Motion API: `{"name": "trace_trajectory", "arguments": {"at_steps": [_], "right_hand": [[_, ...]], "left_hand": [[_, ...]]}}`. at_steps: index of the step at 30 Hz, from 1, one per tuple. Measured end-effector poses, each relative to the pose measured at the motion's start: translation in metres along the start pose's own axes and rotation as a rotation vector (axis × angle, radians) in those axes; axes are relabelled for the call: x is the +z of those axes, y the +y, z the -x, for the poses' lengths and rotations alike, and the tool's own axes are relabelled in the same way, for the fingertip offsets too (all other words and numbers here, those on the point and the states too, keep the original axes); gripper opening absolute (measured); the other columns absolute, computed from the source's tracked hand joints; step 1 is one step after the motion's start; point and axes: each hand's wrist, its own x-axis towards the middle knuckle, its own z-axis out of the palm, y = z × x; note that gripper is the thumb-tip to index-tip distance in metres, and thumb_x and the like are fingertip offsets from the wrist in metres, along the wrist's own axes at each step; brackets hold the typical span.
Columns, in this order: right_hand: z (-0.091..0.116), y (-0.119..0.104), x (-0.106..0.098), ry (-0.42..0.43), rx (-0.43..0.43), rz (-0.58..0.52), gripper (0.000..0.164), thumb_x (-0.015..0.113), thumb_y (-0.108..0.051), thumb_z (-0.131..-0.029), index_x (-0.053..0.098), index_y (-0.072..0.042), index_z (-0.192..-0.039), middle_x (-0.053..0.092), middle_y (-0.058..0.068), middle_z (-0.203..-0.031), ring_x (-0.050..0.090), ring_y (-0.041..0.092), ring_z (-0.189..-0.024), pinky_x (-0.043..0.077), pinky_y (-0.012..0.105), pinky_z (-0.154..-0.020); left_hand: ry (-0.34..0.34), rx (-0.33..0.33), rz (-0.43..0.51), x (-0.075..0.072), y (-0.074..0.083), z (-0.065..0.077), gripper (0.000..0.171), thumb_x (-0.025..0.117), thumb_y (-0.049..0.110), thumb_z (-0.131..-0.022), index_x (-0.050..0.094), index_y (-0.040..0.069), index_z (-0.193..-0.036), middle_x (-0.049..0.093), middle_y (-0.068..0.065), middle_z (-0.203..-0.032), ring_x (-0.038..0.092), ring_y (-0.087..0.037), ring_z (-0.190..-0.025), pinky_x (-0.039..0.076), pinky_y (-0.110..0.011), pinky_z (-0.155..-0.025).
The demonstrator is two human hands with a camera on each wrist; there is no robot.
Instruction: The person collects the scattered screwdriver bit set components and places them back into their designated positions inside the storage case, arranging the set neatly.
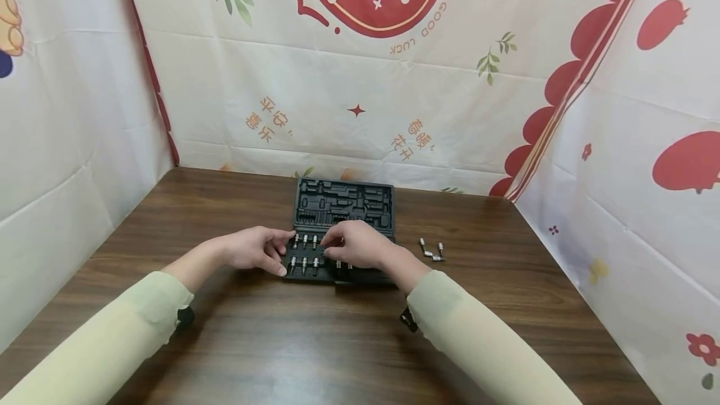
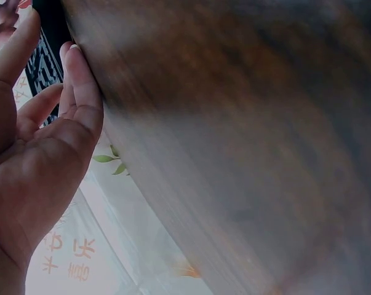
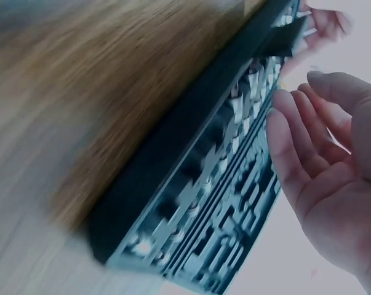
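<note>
Our black case [image 1: 315, 228] lies open on the table [image 1: 253, 336] in front of us. L hand [image 1: 255, 249] is spread, touching its left edge; R hand [image 1: 357, 245] is loosely bent over it, thumb apart, w/ nothing we can see in it. We might bump the little sockets [image 1: 304, 262] b/c they're so close tog. Its long side runs L-R; the lid [image 1: 345, 202] points to the back cloth [image 1: 337, 80].

the left hand [image 2: 47, 147] rests at a black case [image 2: 45, 64]; the right hand [image 2: 0, 21] shows partly, top left; brown bench [image 2: 234, 135] fills the right, leaf-printed cloth [image 2: 127, 212] below.
</note>
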Motion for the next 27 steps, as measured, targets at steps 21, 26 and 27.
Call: {"name": "trace_trajectory", "arguments": {"at_steps": [21, 26, 27], "right_hand": [[0.093, 0.093, -0.036, 0.251, 0.133, -0.171, 0.02, 0.073, -0.021, -0.107, 0.082, -0.013, -0.123, 0.077, 0.002, -0.11, 0.064, 0.018, -0.092, 0.056, 0.035, -0.08], [0.112, 0.115, -0.045, 0.277, 0.181, -0.173, 0.02, 0.072, -0.02, -0.107, 0.081, -0.013, -0.124, 0.077, 0.006, -0.111, 0.066, 0.021, -0.091, 0.058, 0.035, -0.078], [0.115, 0.12, -0.046, 0.278, 0.196, -0.176, 0.021, 0.072, -0.021, -0.107, 0.08, -0.012, -0.125, 0.077, 0.006, -0.11, 0.066, 0.021, -0.09, 0.058, 0.034, -0.077]], "left_hand": [[0.009, -0.004, -0.026, 0.0, -0.001, -0.001, 0.096, 0.09, 0.026, -0.093, 0.038, -0.003, -0.168, 0.07, -0.012, -0.127, 0.066, -0.022, -0.117, 0.054, -0.038, -0.101], [0.008, -0.011, -0.025, 0.001, -0.001, -0.001, 0.096, 0.09, 0.027, -0.094, 0.038, -0.002, -0.168, 0.07, -0.011, -0.128, 0.066, -0.022, -0.118, 0.053, -0.039, -0.103], [0.008, -0.013, -0.025, 0.0, -0.001, -0.001, 0.096, 0.09, 0.027, -0.094, 0.038, -0.002, -0.168, 0.07, -0.011, -0.127, 0.066, -0.022, -0.118, 0.053, -0.039, -0.103]]}}
